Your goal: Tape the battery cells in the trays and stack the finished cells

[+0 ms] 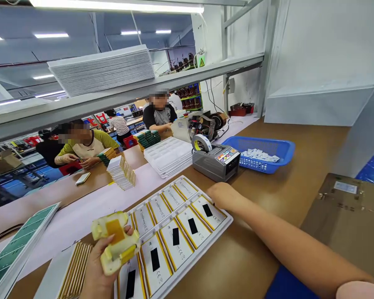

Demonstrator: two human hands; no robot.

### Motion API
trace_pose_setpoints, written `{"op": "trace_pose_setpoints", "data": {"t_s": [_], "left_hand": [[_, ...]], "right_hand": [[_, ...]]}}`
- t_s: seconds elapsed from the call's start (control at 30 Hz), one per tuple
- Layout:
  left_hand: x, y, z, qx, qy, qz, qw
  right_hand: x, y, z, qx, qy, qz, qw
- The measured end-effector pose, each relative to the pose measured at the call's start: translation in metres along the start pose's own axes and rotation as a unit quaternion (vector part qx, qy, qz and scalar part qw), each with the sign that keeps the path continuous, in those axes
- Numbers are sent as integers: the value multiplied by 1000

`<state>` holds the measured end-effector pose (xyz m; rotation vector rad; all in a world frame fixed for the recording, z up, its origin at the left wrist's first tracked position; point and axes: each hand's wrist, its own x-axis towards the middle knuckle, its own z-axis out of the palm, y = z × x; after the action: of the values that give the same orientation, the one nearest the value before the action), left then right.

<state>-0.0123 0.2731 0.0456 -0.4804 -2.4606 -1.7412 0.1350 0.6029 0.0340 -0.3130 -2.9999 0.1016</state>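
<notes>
My left hand [101, 259] is wrapped round a pale yellow plastic block [115, 241] with cut-outs and an amber patch, held above the near left part of a white tray [202, 240]. In the tray lie two rows of flat white battery packs [182, 236] with yellow edges. Those in the nearer row carry black strips [175, 236]. My right hand [223, 196] is at the tray's far right corner, beside the last pack, in front of the tape dispenser [216, 162]. Its fingers are curled downward, and their tips are mostly hidden.
A blue basket [268, 166] with small white pieces stands behind the dispenser. Stacked white trays [168, 155] and piled packs [121, 172] are farther back. More packs [65, 270] stand near left. A cardboard box [345, 224] is at right. Co-workers [87, 145] sit across the bench.
</notes>
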Motion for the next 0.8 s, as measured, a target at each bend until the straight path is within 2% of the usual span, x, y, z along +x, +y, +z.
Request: {"op": "trace_pose_setpoints", "data": {"t_s": [0.07, 0.13, 0.2, 0.27, 0.3, 0.43, 0.53, 0.6, 0.67, 0.7, 0.8], "left_hand": [[10, -7, 14, -45, -27, -19, 998], [16, -15, 20, -144, -74, -73, 984], [18, -24, 20, -293, -127, -153, 935], [18, -30, 19, -421, -157, -215, 867], [17, -31, 18, -456, -162, -231, 844], [11, -35, 17, -520, -170, -253, 798], [8, -39, 17, -542, -176, -259, 780], [7, -43, 16, -557, -186, -260, 767], [7, -46, 16, -573, -193, -258, 754], [6, -47, 16, -581, -197, -254, 748], [4, -46, 15, -601, -220, -226, 734]], "right_hand": [[1, 10, 10, 67, -10, 25, 997], [0, 17, 19, 162, -25, 53, 985], [-2, 17, 26, 219, -12, 76, 973], [-3, 10, 29, 221, 2, 100, 970], [-3, 6, 29, 216, -12, 109, 970], [4, -5, 18, 205, -130, 105, 964], [19, -14, -1, 233, -145, 79, 958], [36, -34, -14, 322, -120, 48, 938], [56, -69, -19, 399, -101, 10, 911], [66, -92, -18, 409, -99, -6, 907], [94, -165, -4, 346, -75, -22, 935]]}}
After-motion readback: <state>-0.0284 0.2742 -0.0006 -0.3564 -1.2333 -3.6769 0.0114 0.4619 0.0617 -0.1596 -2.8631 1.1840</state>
